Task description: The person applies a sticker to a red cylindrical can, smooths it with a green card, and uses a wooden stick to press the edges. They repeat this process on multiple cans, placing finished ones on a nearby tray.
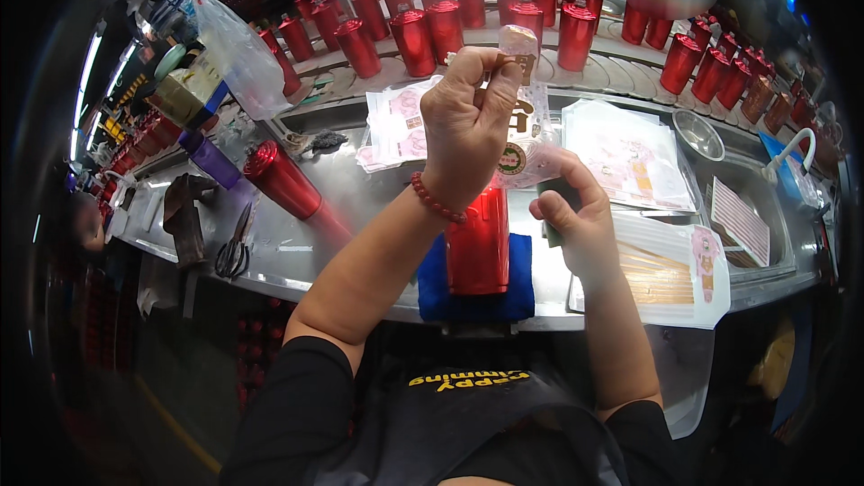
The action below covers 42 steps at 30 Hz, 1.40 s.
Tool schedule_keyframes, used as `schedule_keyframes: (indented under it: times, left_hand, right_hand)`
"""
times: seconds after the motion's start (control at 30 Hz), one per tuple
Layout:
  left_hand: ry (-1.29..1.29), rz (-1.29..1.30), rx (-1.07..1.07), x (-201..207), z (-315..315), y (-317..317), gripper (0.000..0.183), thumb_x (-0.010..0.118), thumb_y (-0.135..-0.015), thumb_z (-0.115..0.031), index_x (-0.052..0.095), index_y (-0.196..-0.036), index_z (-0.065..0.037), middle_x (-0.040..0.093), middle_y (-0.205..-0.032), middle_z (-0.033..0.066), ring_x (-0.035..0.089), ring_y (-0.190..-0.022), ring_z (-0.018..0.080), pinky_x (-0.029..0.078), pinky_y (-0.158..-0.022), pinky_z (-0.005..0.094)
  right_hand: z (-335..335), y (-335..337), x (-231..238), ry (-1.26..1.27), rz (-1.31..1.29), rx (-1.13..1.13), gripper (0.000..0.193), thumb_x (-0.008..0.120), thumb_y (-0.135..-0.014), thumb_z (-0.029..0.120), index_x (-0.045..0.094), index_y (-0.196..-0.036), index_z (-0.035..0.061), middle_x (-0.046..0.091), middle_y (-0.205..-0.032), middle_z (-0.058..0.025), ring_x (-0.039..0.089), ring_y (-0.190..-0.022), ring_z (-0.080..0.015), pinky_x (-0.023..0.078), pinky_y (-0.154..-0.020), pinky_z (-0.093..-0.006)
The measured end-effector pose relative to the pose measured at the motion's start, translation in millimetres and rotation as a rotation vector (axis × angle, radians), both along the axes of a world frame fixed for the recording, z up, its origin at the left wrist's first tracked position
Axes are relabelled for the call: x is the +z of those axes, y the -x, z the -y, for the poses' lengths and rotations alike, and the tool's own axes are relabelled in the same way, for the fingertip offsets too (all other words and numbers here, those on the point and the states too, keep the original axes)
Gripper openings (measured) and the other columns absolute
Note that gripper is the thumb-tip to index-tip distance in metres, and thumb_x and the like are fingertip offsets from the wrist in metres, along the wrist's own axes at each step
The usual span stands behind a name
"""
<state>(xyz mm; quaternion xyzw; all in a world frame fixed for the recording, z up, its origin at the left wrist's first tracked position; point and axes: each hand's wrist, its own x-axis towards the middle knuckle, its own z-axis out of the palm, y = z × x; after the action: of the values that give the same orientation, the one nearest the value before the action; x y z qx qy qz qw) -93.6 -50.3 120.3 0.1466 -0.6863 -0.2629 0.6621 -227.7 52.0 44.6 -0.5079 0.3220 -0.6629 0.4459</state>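
A pinkish decal sheet (531, 124) with brown lettering and a round green emblem hangs upright before me. My left hand (468, 117), wearing a red bead bracelet, pinches its upper part between thumb and fingers. At the sheet's lower right, the fingers of my right hand (585, 216) hold its edge. A small dark green piece shows by my right thumb, its kind unclear. Just below my hands, a shiny red bottle (477, 256) lies on a folded blue cloth (519, 283); the sheet and hands hide its far end.
Another red bottle (283, 180) lies left, near black scissors (236, 247). Decal stacks (621, 153) sit behind and right, beside a sink basin (774, 252) and strainer bowl (698, 133). Many red bottles (416, 43) stand on a curved conveyor (612, 81). A plastic bag (241, 58) hangs left.
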Motion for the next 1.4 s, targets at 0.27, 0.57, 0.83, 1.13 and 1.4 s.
schedule_keyframes:
  times: [0.27, 0.57, 0.83, 1.13, 1.4]
  left_hand:
    - [-0.075, -0.038, -0.042, -4, 3, 5, 0.010, 0.066, -0.100, -0.011, 0.065, -0.099, -0.001, 0.067, -0.080, 0.0010, 0.059, -0.068, 0.0025, 0.049, -0.059, 0.0212]
    - [-0.158, -0.091, -0.080, -5, 5, 4, 0.011, 0.066, -0.100, -0.011, 0.064, -0.100, 0.000, 0.067, -0.083, 0.0011, 0.058, -0.072, 0.0027, 0.049, -0.062, 0.0207]
    - [-0.185, -0.092, -0.107, -2, 6, 0, 0.010, 0.066, -0.100, -0.010, 0.065, -0.100, 0.000, 0.067, -0.083, -0.0001, 0.055, -0.072, 0.0023, 0.046, -0.063, 0.0198]
    - [-0.053, -0.027, -0.057, 0, 2, 1, 0.010, 0.066, -0.100, -0.010, 0.065, -0.100, 0.000, 0.066, -0.080, -0.0017, 0.053, -0.067, -0.0004, 0.044, -0.056, 0.0190]
    - [0.081, 0.014, -0.029, 1, 2, -2, 0.008, 0.067, -0.099, -0.009, 0.065, -0.099, -0.001, 0.067, -0.080, 0.0008, 0.055, -0.063, 0.0023, 0.045, -0.054, 0.0214]
  right_hand:
    - [7, -16, 5, 0.062, 0.062, 0.045, 0.025, 0.080, -0.086, 0.012, 0.070, -0.106, 0.0025, 0.052, -0.138, -0.0100, 0.052, -0.125, -0.0185, 0.040, -0.107, -0.0319]
    - [4, -11, -1, 0.107, -0.116, -0.122, 0.017, 0.080, -0.086, 0.015, 0.067, -0.089, 0.0044, 0.053, -0.131, -0.0106, 0.055, -0.112, -0.0161, 0.043, -0.095, -0.0274]
    - [4, -7, 3, 0.025, 0.099, -0.015, 0.023, 0.075, -0.092, 0.022, 0.065, -0.089, 0.0019, 0.055, -0.128, -0.0075, 0.056, -0.096, -0.0116, 0.047, -0.084, -0.0257]
    - [9, 6, 10, -0.113, 0.076, 0.130, 0.011, 0.069, -0.089, 0.010, 0.065, -0.086, 0.0006, 0.057, -0.121, -0.0056, 0.055, -0.092, -0.0099, 0.045, -0.075, -0.0221]
    - [6, 20, -2, 0.086, -0.396, -0.095, 0.011, 0.066, -0.084, 0.004, 0.066, -0.094, -0.0004, 0.058, -0.115, -0.0059, 0.058, -0.089, -0.0087, 0.048, -0.075, -0.0238]
